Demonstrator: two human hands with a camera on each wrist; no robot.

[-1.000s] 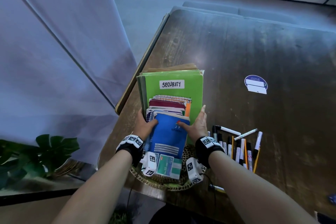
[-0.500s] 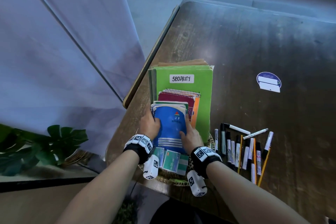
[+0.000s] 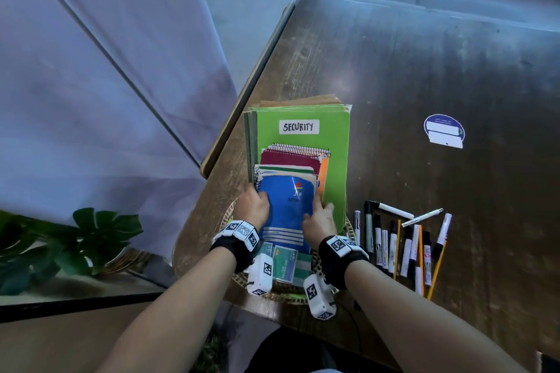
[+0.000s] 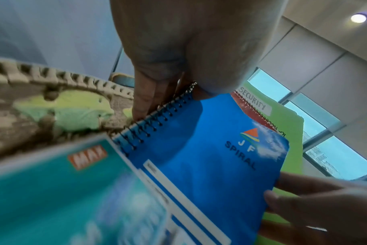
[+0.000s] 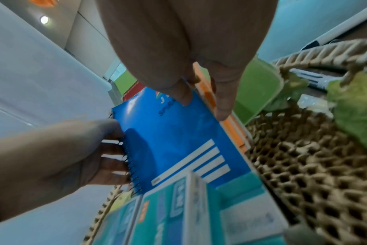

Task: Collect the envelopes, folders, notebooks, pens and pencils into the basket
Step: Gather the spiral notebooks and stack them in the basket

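Centrally, both hands, left hand [image 3: 254,206] and right hand [image 3: 321,221], gripped the glossy blue spiral notebook [image 3: 288,206] over the round woven basket [image 3: 348,228].

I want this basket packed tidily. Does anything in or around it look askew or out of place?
Yes. The green folder and the notebooks stand far above the basket rim, leaning away from the person, not lying inside. Both hands grip the blue notebook. The pens and pencils lie on the table.

blue notebook [image 3: 286,209] atop stack in basket [image 3: 348,230]; pens [image 3: 403,245] beside.
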